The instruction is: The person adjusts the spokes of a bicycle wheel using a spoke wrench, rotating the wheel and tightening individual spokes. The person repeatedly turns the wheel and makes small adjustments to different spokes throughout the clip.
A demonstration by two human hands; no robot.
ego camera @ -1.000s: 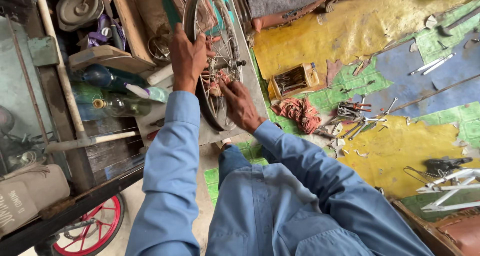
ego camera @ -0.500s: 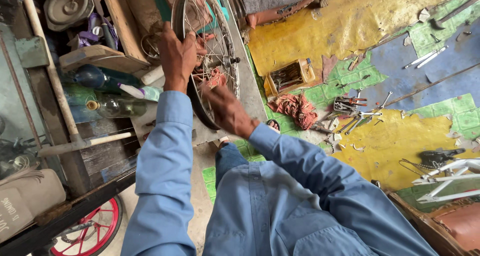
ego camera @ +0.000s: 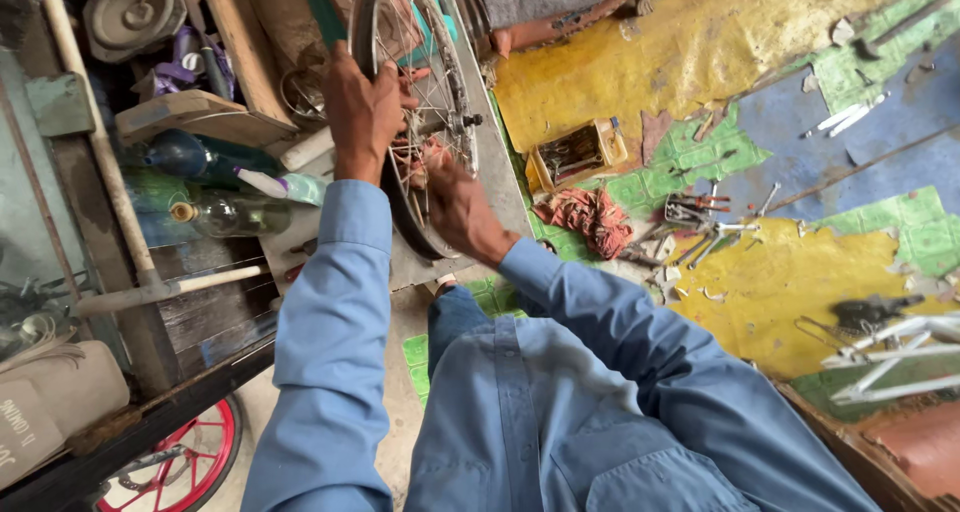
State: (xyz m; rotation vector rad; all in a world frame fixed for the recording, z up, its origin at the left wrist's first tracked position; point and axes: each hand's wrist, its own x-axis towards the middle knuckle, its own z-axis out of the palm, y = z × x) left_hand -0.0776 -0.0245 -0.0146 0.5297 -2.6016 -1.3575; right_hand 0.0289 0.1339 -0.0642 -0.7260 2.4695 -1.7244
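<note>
On peeling yellow-blue-green floor (ego camera: 800,282): scattered tools (ego camera: 700,222), red rag (ego camera: 590,217).

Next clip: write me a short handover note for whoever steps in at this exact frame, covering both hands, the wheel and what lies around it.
Left hand: closed on the rim of the bicycle wheel, holding it upright.
Right hand: at the spokes near the hub; what its fingers pinch is hidden.
Around: red rag, small yellow box and loose tools on the painted floor; bottles on the shelf to the left.
Done: wheel is braced on edge.
Left: spoke work looks unfinished, though progress cannot be judged.
</note>
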